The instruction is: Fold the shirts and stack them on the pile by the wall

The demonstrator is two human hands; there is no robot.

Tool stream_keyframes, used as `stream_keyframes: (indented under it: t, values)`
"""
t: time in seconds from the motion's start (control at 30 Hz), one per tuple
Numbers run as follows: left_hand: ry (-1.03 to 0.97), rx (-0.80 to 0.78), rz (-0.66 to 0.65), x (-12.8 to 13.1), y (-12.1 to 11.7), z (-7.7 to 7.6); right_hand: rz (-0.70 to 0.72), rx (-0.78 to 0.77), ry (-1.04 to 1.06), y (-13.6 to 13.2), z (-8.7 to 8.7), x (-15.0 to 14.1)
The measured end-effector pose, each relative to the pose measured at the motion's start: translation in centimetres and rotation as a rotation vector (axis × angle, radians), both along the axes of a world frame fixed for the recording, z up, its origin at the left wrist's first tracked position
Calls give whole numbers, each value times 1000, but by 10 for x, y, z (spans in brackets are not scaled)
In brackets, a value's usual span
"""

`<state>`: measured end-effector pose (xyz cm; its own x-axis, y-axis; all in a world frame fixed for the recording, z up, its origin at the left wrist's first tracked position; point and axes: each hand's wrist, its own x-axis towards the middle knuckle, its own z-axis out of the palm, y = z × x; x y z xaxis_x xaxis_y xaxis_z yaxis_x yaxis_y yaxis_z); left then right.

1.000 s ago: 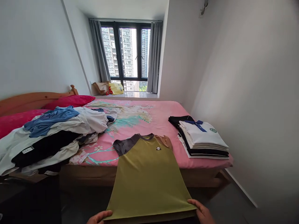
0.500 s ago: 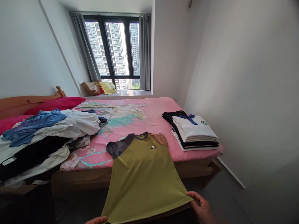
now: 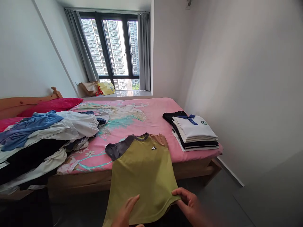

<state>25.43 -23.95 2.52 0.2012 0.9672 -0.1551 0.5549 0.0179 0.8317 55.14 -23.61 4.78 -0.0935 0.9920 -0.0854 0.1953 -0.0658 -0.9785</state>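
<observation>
An olive-green T-shirt [image 3: 142,170] with a grey left sleeve, a tan right sleeve and a small panda badge lies with its collar on the pink bed [image 3: 151,115]; its body hangs off the near edge toward me. My right hand [image 3: 189,205] pinches the shirt's lower right hem, fingers closed on the cloth. At the bottom of the view, my left hand [image 3: 125,212] rests on the lower front of the shirt with its fingers stretched flat.
A loose heap of unfolded clothes [image 3: 40,142] covers the bed's left side by red pillows [image 3: 50,104]. A neat stack of folded shirts [image 3: 193,132] sits at the bed's right corner. Paper bags [image 3: 97,88] stand on the window ledge. Dark floor runs along the right wall.
Both hands have moved inward along the hem, drawing the shirt's bottom edge narrower. The left hand now lies on top of the shirt. The view has turned slightly right.
</observation>
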Motion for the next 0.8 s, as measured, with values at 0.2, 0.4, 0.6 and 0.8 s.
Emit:
stream_keyframes:
  t: [0.2,0.4,0.6,0.8]
  values:
    - [61,404,-184,105,30,11,95,250,-189,8,38,-34]
    - [121,506,-153,120,36,31,-13,305,32,11,25,-39]
    - [143,459,-294,113,15,40,-451,-91,530,35,-22,-35]
    - [66,450,-435,116,8,41,-178,-478,796,86,-56,-35]
